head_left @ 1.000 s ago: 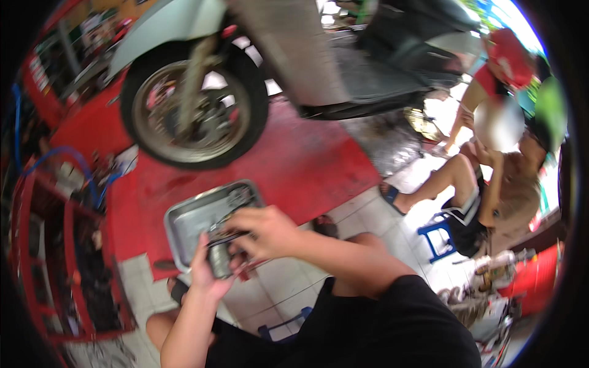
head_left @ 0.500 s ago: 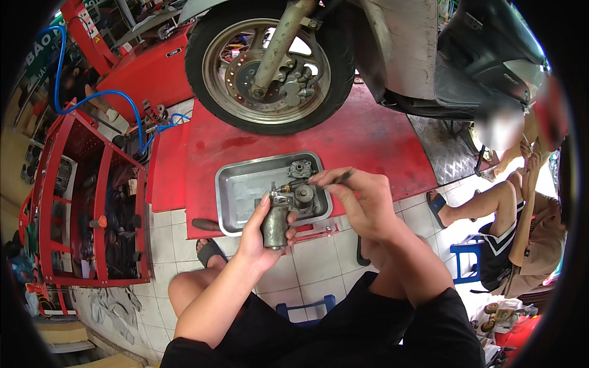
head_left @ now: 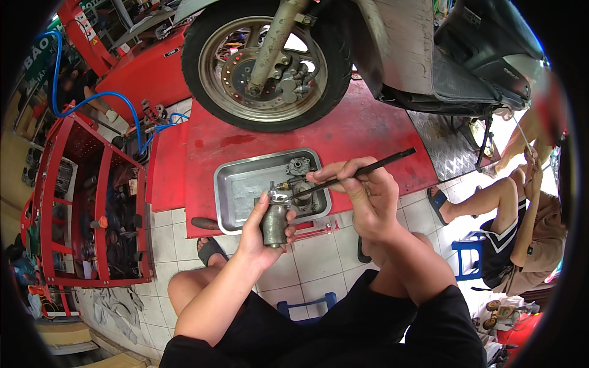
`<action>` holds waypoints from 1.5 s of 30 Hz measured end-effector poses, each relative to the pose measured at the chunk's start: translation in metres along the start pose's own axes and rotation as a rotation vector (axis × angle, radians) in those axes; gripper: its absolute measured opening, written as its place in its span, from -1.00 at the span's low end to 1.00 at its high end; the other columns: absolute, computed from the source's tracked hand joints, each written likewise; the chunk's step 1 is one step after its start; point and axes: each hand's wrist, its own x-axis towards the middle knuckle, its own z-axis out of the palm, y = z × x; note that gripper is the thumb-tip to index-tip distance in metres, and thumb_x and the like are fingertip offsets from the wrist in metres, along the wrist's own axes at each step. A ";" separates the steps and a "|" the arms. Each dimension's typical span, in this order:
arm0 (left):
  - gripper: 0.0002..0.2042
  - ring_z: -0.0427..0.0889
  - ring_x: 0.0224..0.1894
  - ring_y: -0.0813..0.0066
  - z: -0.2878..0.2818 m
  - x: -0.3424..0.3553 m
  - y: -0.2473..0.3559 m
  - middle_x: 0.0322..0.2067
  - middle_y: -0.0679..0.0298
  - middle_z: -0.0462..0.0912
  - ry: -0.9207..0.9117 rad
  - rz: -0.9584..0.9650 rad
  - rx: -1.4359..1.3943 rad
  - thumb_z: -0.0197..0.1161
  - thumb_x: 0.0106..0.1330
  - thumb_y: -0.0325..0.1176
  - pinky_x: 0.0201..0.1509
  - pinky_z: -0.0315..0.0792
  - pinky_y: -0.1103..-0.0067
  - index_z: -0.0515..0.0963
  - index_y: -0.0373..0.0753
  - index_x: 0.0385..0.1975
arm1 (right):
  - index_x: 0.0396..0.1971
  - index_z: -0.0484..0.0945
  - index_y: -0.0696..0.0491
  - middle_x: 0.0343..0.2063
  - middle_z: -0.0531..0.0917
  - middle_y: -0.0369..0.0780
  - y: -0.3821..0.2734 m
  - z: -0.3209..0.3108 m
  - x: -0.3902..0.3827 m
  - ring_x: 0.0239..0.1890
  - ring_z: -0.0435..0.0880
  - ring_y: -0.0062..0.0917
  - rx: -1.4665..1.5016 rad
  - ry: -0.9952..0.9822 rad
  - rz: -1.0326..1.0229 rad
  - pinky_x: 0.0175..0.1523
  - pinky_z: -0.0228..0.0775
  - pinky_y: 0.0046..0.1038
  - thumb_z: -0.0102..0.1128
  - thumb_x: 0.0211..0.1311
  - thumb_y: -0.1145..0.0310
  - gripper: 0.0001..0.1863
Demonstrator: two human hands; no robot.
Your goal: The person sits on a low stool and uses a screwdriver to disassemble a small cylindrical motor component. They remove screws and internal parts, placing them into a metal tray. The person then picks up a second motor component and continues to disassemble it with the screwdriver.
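My left hand (head_left: 257,239) grips a worn grey metal cylindrical part (head_left: 274,226) upright, with a fitting on its top. My right hand (head_left: 373,199) holds a long dark rod (head_left: 386,161), slanting down to the fitting; whether it touches there I cannot tell. Both hands are over the front of a shallow steel tray (head_left: 230,184). Behind the held part, a grey metal housing (head_left: 299,165) and other small metal pieces lie in the tray, partly hidden by my fingers.
A scooter's front wheel (head_left: 202,73) stands on a red lift platform (head_left: 392,153). At left are a red tool cart (head_left: 61,184), blue hose (head_left: 113,92) and dark handle (head_left: 204,224). At right another person (head_left: 503,202) sits on a blue stool (head_left: 466,251).
The view has levelled and sharpened since the blurred first frame. My right hand has shifted slightly up, and the dark rod now sticks out to the upper right.
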 end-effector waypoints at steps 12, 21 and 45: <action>-0.52 0.49 -0.50 0.40 -0.005 -0.004 0.003 -0.38 0.24 0.53 -0.040 0.003 0.031 0.13 0.36 0.16 -0.44 0.38 0.47 0.40 -0.12 0.00 | -0.19 0.45 0.23 -0.28 0.72 -0.01 0.003 -0.001 0.000 -0.12 0.75 -0.33 -0.147 -0.028 -0.016 0.02 0.59 -0.33 0.04 0.36 0.62 -0.92; -0.53 0.45 -0.56 0.52 0.001 -0.003 -0.004 -0.47 0.31 0.61 0.228 -0.046 0.079 0.14 0.33 0.20 -0.48 0.27 0.61 0.56 -0.14 -0.21 | -0.09 0.48 0.23 -0.02 0.62 -0.04 0.000 0.003 -0.001 0.00 0.68 -0.33 -0.201 -0.051 0.144 0.15 0.48 -0.35 0.04 0.35 0.56 -0.81; -0.48 0.42 -0.65 0.59 -0.003 0.001 -0.009 -0.52 0.41 0.52 0.251 -0.035 0.102 0.09 0.33 0.26 -0.61 0.22 0.66 0.54 -0.14 -0.17 | -0.20 0.52 0.23 -0.37 0.70 -0.11 0.011 0.010 0.005 -0.23 0.75 -0.33 -0.111 0.060 0.086 -0.16 0.56 -0.34 0.26 0.21 0.56 -0.82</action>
